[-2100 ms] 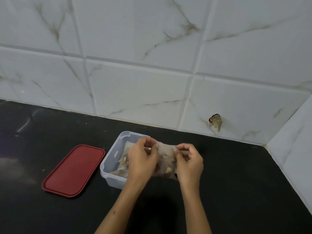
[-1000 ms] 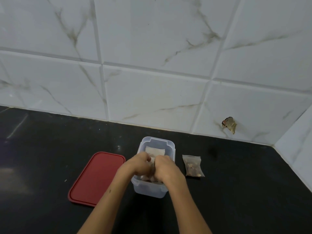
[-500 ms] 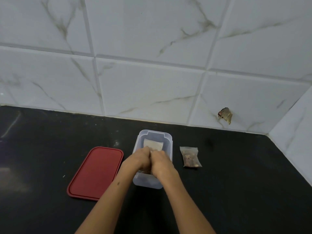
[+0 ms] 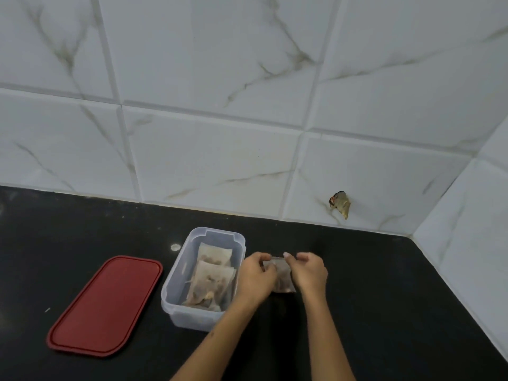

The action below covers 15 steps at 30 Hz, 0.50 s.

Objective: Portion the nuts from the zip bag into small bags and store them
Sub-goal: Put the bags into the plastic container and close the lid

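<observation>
While the clear container (image 4: 176, 295) stands open on the counter (image 4: 384, 312) with filled bags (image 4: 213, 284) lying inside, the left hand (image 4: 257, 277) and the right hand (image 4: 309, 273) each pinch a top corner of one small bag (image 4: 280, 276) just right of it, probably to press the zip closed. Each grip is tight on the bag. A red lid (image 4: 105, 305) lies at left, off so bags can go in

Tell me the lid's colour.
Dark red; the lid lies flat on the black counter, shown in the head view.
</observation>
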Tool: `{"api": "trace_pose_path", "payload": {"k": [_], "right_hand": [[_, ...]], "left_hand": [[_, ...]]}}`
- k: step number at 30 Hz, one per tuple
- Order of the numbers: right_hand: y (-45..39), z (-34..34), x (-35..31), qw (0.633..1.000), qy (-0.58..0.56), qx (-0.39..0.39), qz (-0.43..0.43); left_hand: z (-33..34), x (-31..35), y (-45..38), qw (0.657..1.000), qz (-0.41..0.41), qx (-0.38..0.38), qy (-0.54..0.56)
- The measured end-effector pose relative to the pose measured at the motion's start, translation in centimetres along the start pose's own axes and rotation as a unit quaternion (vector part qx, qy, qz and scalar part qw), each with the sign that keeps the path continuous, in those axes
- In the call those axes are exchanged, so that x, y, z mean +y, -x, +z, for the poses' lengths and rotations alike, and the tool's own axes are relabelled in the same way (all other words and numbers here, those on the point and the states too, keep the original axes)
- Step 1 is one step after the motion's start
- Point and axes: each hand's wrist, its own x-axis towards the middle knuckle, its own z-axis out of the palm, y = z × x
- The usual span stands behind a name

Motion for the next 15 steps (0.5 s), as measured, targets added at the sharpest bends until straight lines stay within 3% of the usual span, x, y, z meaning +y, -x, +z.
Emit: {"api": "trace_pose_path", "payload": {"k": [9, 15], "right_hand": [[-5.9, 3.1, 2.5, 0.985, -0.09, -0.01, 0.148], [-6.9, 2.3, 3.7, 0.964, -0.202, -0.068, 0.159]], "left_hand": [[4.5, -1.5, -5.3, 0.979, -0.183, 0.065, -0.055], [4.5, -1.8, -6.2, 0.977, -0.205, 0.055, -0.013]]}}
